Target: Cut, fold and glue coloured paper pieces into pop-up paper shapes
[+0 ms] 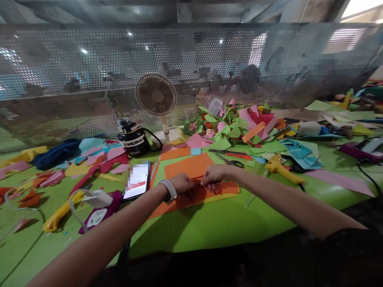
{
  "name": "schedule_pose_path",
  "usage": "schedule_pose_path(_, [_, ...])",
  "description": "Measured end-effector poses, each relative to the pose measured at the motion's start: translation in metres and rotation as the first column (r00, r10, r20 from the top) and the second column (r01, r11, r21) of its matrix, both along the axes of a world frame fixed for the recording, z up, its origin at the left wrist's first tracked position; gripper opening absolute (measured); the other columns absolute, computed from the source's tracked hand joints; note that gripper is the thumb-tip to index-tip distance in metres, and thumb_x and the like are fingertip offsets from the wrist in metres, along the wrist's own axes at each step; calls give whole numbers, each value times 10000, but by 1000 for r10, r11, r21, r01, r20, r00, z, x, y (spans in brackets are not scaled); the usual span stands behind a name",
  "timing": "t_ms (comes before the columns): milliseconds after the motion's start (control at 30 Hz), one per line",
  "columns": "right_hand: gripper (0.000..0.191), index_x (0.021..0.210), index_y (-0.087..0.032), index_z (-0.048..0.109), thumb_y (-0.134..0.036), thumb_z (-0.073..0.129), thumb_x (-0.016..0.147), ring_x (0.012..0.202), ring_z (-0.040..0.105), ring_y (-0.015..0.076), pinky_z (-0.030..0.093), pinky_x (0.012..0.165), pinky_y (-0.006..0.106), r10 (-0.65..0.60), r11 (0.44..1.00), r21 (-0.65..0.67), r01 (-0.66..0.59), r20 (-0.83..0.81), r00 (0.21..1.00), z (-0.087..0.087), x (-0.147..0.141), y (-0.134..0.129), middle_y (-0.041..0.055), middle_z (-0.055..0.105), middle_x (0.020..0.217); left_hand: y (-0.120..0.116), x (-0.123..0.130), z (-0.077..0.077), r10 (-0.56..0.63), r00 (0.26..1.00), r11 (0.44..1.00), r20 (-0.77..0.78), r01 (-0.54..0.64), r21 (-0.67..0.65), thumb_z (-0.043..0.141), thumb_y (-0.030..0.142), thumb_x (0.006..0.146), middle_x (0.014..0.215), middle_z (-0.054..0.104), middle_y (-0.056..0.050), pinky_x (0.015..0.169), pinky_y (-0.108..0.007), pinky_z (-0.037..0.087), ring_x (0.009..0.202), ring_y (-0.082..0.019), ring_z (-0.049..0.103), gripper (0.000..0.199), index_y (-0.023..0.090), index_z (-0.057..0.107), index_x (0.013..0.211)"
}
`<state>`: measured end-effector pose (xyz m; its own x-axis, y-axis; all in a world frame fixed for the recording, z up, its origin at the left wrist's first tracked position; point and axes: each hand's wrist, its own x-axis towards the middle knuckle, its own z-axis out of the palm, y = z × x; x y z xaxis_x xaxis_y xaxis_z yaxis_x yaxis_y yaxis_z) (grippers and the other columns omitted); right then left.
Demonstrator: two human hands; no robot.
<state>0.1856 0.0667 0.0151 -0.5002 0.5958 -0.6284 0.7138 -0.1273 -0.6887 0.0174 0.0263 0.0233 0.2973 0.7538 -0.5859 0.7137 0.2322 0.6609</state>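
Currently | my left hand [182, 184] and right hand [214, 175], fingers curled, meet over orange paper [226, 188] on the green table [209, 233]; whether they pinch it I can't tell | scissors [236, 163] just beyond | black bottle [133, 139] farther | fan [156, 95] behind

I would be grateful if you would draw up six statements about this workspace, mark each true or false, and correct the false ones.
1. The left hand and right hand are both at orange paper. True.
2. In the view, the fan stands to the right of the black bottle. True.
3. The black bottle lies on its side. False: it stands upright.
4. A yellow glue gun lies to the right of the scissors. True.
5. The right hand holds the scissors. False: the scissors lie beyond it, untouched.
6. Both wrists are bare. False: a pale wristband circles the left wrist.
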Motion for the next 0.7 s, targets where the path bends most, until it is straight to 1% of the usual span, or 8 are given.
schedule_pose_path(133, [272,635,-87,647,-328,710,746,381,555,74,291,356,153,13,1000,-14,-13,-8,1000,-3,0,3,13,633,445,4,-8,-5,6,997,996,82,2,-86,656,495,691,480,664,-68,437,-220,392,442,-146,594,402,153,640,480])
schedule_pose_path(267, [269,637,-82,650,-314,693,767,372,547,68,307,361,153,12,1000,-20,-12,4,1000,-1,0,2,14,635,452,7,-12,-11,10,989,994,145,6,-110,701,532,628,539,691,-86,423,-223,375,414,-133,564,401,142,692,537])
schedule_pose_path(367, [282,627,-85,639,-326,702,760,386,556,66,305,358,150,3,1000,-21,-2,6,1000,0,0,1,14,639,464,6,-12,-10,23,989,992,146,-4,-125,707,509,630,546,691,-104,429,-219,362,419,-130,564,395,127,693,529])
schedule_pose_path(467, [302,617,-95,619,-352,721,740,411,578,70,310,359,144,-6,1000,-23,6,-1,1000,-1,1,1,12,645,480,2,-14,-6,22,993,992,115,-7,-127,696,520,636,503,669,-104,424,-218,340,413,-131,553,424,127,668,481])
schedule_pose_path(600, [341,580,-99,595,-376,742,713,430,598,83,321,355,145,-5,1000,-21,5,-4,1000,-4,2,2,19,644,484,-3,-28,-6,-2,996,995,85,10,-103,706,599,573,437,631,-86,409,-228,297,351,-106,464,490,144,616,417])
schedule_pose_path(700, [352,576,-99,590,-388,749,701,439,606,87,326,353,144,-7,1000,-6,7,-14,1000,-4,2,1,19,644,485,-5,-41,-8,18,995,992,101,-5,-124,719,637,516,412,612,-73,409,-232,284,350,-111,460,508,151,604,421])
